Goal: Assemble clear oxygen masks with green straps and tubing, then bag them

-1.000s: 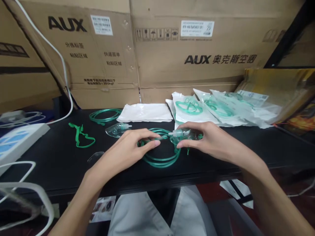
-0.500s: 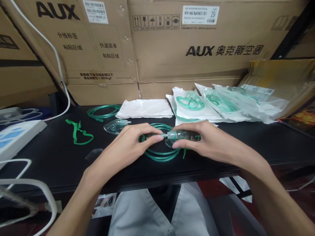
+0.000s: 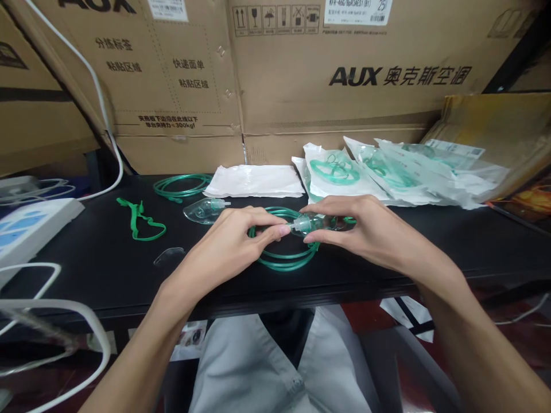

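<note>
Between my hands is a clear oxygen mask [image 3: 310,223], its connector pointing left. My right hand [image 3: 359,229] grips the mask body between thumb and fingers. My left hand [image 3: 253,232] pinches the end of the green oxygen tubing [image 3: 288,264] at that connector; the fingertips hide the joint itself. Coils of this tubing lie on the black table [image 3: 344,275] below both hands. Left of my left hand rest a second clear mask [image 3: 202,212], a green elastic strap [image 3: 136,221] and a small clear plastic piece [image 3: 169,255].
Another green tubing coil [image 3: 181,186] lies at the back left beside a white package [image 3: 253,181]. Several packaged mask sets [image 3: 387,172] are piled at the back right. Cardboard boxes [image 3: 301,109] stand behind. A white power strip [image 3: 38,229] with cables occupies the left side.
The view has tipped down slightly, so everything sits higher in it. Both hands keep their grips on the mask and tubing end; the mask appears slightly turned.
</note>
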Demonstrator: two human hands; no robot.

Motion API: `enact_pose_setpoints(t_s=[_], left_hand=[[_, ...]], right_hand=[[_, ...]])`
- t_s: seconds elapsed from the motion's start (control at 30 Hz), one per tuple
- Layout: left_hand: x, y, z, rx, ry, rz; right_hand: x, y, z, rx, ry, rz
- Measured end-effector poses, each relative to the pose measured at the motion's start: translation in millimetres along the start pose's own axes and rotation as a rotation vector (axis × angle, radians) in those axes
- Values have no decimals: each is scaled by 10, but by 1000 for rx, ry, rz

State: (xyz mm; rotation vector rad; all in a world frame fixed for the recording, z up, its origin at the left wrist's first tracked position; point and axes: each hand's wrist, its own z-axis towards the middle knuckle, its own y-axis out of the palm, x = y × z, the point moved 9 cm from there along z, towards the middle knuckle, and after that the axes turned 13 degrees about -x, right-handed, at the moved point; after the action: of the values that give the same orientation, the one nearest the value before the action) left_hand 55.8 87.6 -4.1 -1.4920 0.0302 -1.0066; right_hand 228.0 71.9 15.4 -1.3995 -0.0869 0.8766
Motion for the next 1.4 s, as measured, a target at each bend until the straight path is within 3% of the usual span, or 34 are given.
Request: enact_pose_setpoints(t_s=[0.23,0.43,0.73,0.97,1.23,1.4], left_hand=[[101,-73,-10,104,110,90],[171,-96,-20,165,192,157],[254,-136,-67,277,262,226],[238,-91,-41,240,195,349],[233,-38,-47,272,82,448],[306,5,-49,244,98,477]], right_hand=[[-76,13,37,14,-23,40],[12,60,32,-25,84,127],[85,188,92,-128,74,400],[163,311,126,-165,116,563],[94,235,104,-35,206,343],[95,270,89,-146,170,378]])
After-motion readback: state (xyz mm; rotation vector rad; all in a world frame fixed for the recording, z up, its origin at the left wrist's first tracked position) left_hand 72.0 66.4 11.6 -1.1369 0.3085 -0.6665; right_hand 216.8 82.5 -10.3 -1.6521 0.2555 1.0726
